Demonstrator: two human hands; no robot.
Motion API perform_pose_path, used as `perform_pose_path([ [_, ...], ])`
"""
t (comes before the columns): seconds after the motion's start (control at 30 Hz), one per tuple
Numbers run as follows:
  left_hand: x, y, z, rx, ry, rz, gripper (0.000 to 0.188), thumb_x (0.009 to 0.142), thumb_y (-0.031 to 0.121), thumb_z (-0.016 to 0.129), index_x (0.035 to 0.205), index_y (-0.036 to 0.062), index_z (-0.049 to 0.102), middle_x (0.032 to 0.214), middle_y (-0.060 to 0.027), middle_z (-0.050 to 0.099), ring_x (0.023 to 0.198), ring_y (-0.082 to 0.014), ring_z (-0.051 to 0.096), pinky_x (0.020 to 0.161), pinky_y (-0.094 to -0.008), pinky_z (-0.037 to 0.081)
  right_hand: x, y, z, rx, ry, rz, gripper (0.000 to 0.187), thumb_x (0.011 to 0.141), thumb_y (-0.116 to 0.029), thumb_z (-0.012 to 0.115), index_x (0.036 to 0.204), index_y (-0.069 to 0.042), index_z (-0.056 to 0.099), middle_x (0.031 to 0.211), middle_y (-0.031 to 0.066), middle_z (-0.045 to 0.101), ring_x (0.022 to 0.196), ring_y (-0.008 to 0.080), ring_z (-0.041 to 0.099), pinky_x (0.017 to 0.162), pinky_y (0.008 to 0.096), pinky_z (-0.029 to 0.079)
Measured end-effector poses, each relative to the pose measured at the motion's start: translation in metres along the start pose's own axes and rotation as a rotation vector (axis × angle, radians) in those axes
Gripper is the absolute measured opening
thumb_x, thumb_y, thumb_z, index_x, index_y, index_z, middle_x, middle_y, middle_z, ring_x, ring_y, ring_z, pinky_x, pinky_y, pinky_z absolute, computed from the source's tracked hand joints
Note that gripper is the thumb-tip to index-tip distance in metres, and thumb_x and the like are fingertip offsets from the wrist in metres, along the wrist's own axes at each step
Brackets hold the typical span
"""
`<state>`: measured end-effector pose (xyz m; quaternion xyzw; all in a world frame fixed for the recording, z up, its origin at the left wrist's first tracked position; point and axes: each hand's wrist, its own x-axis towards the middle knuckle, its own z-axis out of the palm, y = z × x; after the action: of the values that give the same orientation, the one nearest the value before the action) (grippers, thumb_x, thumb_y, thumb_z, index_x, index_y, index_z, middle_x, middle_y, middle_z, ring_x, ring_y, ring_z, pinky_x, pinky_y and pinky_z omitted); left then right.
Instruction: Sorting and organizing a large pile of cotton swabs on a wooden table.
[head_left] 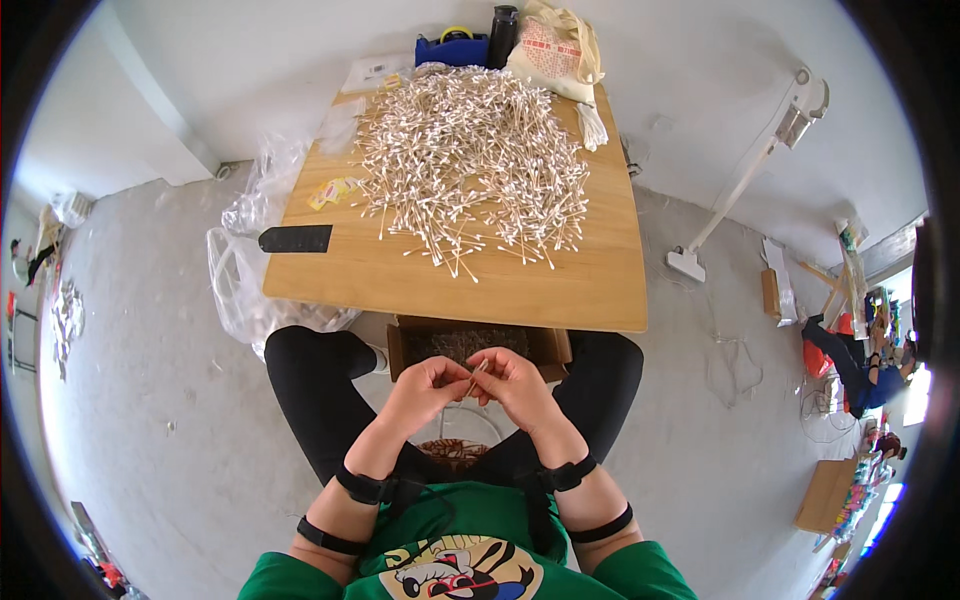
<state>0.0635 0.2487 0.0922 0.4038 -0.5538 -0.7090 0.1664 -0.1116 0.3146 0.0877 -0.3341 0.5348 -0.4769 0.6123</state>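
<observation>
The person sits with knees apart below the near edge of the wooden surface (600,290), and both hands meet over the lap, just above an open cardboard box (470,342) tucked under that edge. The left hand (425,388) is curled nearly closed, fingers and thumb pinched together, and the right hand (515,385) is closed the same way; between the two runs a single cotton swab (477,377), a thin pale stick held tilted, each hand seeming to grip it near one end, though the fingertips hide exactly where. Up on the surface lies a broad loose heap of cotton swabs (475,160), well apart from the hands, with a few strays scattered toward the near edge. I would judge one of these swabs to weigh next to nothing, with a slim stem that is stiff enough to hold straight but would snap or bend under a hard squeeze, and soft fluffy tips that crush and pick up dirt easily. The stem looks the better place to pinch, lightly, between thumb and forefinger, keeping off the tips. A black flat strip (295,238) lies at the left edge, a clear plastic bag (240,260) hangs beside it, and a cloth bag (555,50) sits at the far end
</observation>
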Motion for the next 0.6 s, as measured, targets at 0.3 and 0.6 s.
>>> perform_pose_path([
  [0.3,0.035,-0.057,-0.034,0.167,0.429,0.114,0.018,0.092,0.011,0.062,0.104,-0.0019,0.065,0.085,-0.0044,0.066,0.078,-0.0114,0.062,0.070,-0.0248,0.050,0.035,0.028,-0.006,-0.380,0.268,-0.206,0.009,0.091,-0.001,0.058,0.100,0.000,0.056,0.082,0.0109,0.064,0.070,0.0196,0.066,0.062,0.0307,0.055],
  [0.6,0.047,-0.047,-0.058,0.299,0.617,0.090,0.027,0.100,0.022,0.054,0.117,0.0009,0.056,0.081,-0.0049,0.064,0.067,-0.0101,0.058,0.062,-0.0248,0.048,0.076,0.028,-0.039,-1.015,0.365,-0.516,0.013,0.083,-0.006,0.067,0.093,-0.006,0.059,0.087,0.0115,0.065,0.074,0.0331,0.063,0.062,0.0408,0.049],
])
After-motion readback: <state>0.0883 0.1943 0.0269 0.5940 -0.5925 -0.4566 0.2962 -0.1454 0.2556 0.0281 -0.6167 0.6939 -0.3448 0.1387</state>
